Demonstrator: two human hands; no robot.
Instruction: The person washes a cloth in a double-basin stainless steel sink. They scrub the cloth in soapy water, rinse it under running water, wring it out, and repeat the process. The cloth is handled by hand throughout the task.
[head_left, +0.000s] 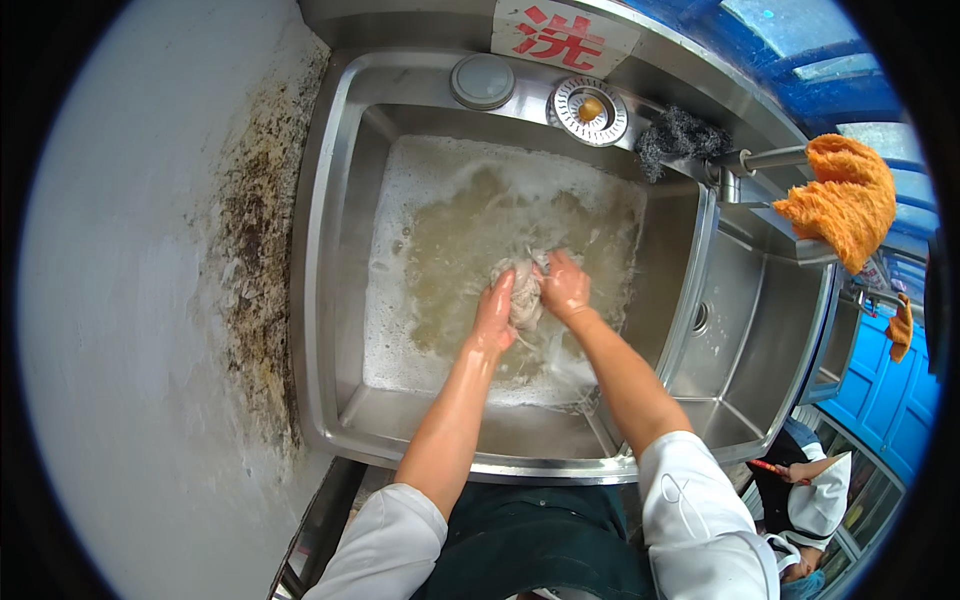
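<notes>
A stainless steel sink basin (517, 442) in front of me holds cloudy, foamy water (450, 247). Just over the water, my left hand (496, 307) cups the left side of a wet, pale, stringy bundle (526, 300); its exact material cannot be told. My right hand (566, 285) grips the same bundle from the right, with its fingers curled and partly hidden. Pale strands hang from the bundle, and similar bits float around it.
Behind the basin lie a round grey lid (482, 81), a sink strainer (590, 110) and dark wire scourers (681, 139). Orange cloth (851, 195) wraps a tap. An adjoining sink (739, 322) stands right, a stained wall (259, 262) left. Another person (814, 487) is at lower right.
</notes>
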